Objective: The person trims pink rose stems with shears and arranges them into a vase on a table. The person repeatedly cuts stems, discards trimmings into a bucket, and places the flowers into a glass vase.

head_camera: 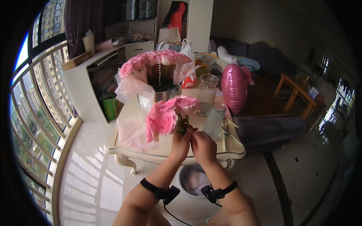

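My left hand (181, 145) grips a small bunch of pink roses (167, 120) by the green stems, with the blooms leaning left above the table's front part. My right hand (204, 147) meets it at the stems, fingers curled in; its fingertips seem to pinch a rose stem (187, 120), partly hidden. Behind the bunch stands a silvery bucket-like vase (169, 94) ringed with pink roses (141, 60), pale pink tulle (131, 89) and a string of pearl beads (159, 75). Cutting pliers or shears (227, 134) lie with spread handles to the right of my hands.
Two clear glass vases, a taller one (207, 93) and a nearer one (215, 120), stand on the cream table (167, 149). A pink foil balloon (234, 87) rises at the table's right edge. Beneath the front edge sits a round bin (192, 180). Loose tulle (133, 132) drapes at left.
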`<state>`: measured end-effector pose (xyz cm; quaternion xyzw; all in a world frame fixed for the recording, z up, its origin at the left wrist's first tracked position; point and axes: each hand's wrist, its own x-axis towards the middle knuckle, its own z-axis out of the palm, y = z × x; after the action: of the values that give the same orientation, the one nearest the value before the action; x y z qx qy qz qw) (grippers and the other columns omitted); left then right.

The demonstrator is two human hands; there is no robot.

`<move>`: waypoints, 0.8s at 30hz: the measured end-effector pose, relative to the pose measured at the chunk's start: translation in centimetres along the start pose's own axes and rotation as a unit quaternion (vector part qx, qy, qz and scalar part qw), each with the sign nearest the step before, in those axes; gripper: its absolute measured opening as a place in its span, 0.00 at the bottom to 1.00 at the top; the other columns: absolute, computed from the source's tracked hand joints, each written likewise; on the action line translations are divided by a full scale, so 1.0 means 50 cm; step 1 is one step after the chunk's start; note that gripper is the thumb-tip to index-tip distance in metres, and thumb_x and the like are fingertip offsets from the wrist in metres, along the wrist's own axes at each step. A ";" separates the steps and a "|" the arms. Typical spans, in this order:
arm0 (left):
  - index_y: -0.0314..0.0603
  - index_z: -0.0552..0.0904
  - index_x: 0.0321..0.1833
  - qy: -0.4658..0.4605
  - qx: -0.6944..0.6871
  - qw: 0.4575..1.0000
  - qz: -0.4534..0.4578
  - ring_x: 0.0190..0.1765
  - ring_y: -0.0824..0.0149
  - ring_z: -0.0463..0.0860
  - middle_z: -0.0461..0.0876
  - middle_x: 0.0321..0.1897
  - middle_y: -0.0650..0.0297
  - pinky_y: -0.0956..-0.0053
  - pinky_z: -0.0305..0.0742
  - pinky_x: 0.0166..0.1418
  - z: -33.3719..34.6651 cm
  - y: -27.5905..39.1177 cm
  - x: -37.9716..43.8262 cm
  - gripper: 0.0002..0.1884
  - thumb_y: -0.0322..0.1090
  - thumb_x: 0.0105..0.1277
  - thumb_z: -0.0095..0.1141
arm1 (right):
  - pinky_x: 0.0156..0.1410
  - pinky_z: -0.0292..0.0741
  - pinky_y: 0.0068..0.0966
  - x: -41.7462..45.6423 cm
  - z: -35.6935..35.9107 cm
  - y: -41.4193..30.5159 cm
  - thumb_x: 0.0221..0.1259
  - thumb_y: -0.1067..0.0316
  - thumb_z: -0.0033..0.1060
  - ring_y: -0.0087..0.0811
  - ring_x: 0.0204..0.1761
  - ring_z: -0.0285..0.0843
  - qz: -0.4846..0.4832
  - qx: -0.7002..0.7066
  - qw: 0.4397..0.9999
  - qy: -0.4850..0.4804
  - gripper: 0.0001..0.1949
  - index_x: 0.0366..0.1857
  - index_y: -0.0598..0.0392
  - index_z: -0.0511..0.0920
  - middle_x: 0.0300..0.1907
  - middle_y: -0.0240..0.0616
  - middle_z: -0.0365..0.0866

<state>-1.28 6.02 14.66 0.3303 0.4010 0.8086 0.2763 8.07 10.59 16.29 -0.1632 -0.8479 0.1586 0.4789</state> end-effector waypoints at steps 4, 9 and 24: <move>0.35 0.67 0.59 -0.056 0.040 0.992 0.104 0.47 0.65 0.81 0.75 0.40 0.65 0.75 0.75 0.49 0.095 0.005 0.118 0.15 0.23 0.69 0.45 | 0.37 0.75 0.36 0.092 -0.065 0.053 0.54 0.74 0.59 0.48 0.35 0.79 -0.030 0.000 0.999 0.046 0.09 0.40 0.58 0.79 0.33 0.46 0.80; 0.31 0.72 0.52 -0.095 0.034 0.988 0.122 0.44 0.67 0.80 0.81 0.46 0.52 0.75 0.77 0.44 0.194 0.006 0.245 0.11 0.23 0.69 0.46 | 0.39 0.77 0.30 0.211 -0.105 0.153 0.53 0.69 0.64 0.38 0.32 0.84 0.114 0.120 0.985 0.040 0.10 0.39 0.57 0.82 0.30 0.44 0.84; 0.32 0.72 0.49 -0.097 0.266 0.938 0.200 0.38 0.70 0.77 0.78 0.36 0.61 0.74 0.74 0.41 0.172 -0.121 0.357 0.13 0.22 0.62 0.53 | 0.43 0.73 0.20 0.245 -0.064 0.341 0.54 0.68 0.66 0.22 0.33 0.78 0.155 0.221 0.962 -0.034 0.09 0.36 0.59 0.81 0.28 0.32 0.82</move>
<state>-4.89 25.92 19.15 0.5417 0.4982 0.6753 0.0485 6.97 31.51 19.92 -0.1772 -0.7718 0.4199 0.4434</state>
